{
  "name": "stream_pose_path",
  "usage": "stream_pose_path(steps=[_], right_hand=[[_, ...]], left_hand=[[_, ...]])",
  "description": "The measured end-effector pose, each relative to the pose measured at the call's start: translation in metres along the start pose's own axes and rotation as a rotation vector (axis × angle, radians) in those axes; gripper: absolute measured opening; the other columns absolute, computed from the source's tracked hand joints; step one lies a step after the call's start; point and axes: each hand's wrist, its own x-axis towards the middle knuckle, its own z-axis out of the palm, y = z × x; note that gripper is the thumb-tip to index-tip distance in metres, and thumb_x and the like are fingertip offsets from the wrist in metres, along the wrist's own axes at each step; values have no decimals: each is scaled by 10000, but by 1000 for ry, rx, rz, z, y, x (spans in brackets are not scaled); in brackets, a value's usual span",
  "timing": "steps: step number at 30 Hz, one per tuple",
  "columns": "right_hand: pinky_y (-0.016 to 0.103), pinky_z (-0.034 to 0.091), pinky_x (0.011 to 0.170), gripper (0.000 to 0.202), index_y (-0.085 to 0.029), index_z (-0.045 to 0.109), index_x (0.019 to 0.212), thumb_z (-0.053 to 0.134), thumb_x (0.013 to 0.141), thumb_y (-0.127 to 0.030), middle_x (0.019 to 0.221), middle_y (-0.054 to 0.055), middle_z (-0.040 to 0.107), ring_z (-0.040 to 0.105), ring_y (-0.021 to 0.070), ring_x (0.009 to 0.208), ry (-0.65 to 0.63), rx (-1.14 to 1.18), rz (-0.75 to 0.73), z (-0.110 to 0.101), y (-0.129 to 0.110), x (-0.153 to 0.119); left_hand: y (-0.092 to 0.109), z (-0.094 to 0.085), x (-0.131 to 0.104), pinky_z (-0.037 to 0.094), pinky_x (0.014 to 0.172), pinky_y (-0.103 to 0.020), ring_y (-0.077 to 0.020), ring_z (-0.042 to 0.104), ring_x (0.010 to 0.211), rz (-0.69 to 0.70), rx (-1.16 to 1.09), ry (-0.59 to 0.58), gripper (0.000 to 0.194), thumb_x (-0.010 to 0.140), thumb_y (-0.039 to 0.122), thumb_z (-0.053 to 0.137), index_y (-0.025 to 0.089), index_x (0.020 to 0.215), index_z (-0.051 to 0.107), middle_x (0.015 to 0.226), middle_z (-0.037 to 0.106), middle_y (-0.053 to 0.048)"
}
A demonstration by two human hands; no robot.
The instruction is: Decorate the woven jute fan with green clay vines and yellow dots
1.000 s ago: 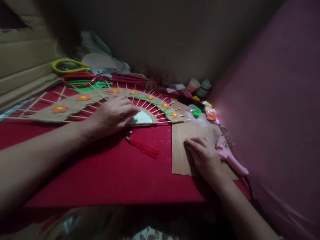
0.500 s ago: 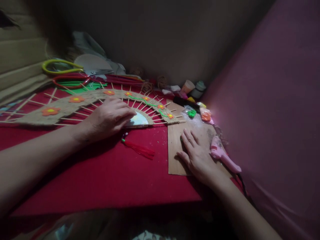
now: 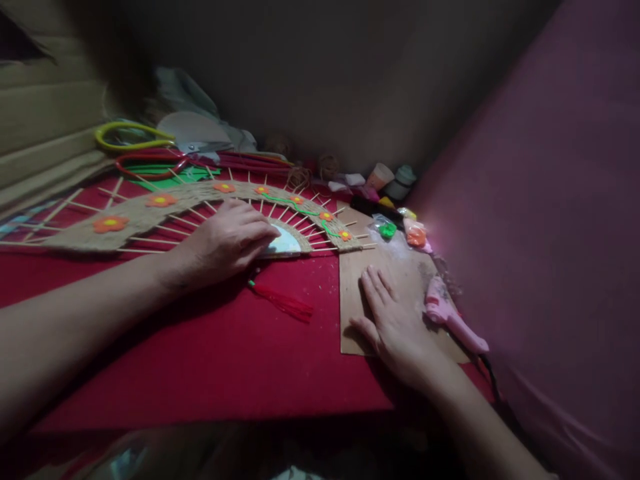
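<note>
Pressing fan (image 3: 200, 207) hub, your left hand (image 3: 225, 240) lies flat, fingers together. Fan's long axis runs left-right. Right hand (image 3: 395, 320) splayed flat on board (image 3: 400, 267), right of fan, empty.

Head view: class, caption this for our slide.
Left hand presses a jute fan of wooden skewers; right hand lies flat on a brown cardboard sheet.

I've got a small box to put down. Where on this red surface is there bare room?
Bare red cloth lies between the tassel and the near edge, left of the cardboard. The far side, around the fan and scissors, is crowded.
</note>
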Motion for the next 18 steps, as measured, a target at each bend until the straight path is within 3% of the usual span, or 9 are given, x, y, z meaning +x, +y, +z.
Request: stream_pose_path(steps=[4,10,15,18], right_hand=[[519,236,1120,747,-71,281,1446,310,906,-587,1528,131,179,126,303,1415,47,-50,8,6,-4,-16],[511,224,1124,767,-74,237,1460,334,900,-590,1533,140,164,124,333,1411,-31,-53,51,-6,-8,5],[544,244,1105,770,-136,301,1449,322,875,-648,1524,122,224,163,341,1405,49,-85,27,6,-7,-15],[549,249,1098,759,-145,308,1449,316,878,-645,1524,135,226,172,352,1402,51,-76,32,7,-6,-13]], left_hand=[[-1,1,0,407,806,-405,-210,560,796,11,10,-18,234,908,233,404,179,903,632,854,669,-80],[-2,2,-2,416,790,-410,-215,573,785,30,-2,-5,234,911,248,403,180,899,627,848,669,-86],[0,0,-1,419,812,-414,-212,566,788,17,6,-6,243,910,245,399,177,886,631,849,669,-85],[0,0,0,421,806,-420,-216,566,790,15,14,-8,258,911,248,389,176,892,636,855,672,-90]])
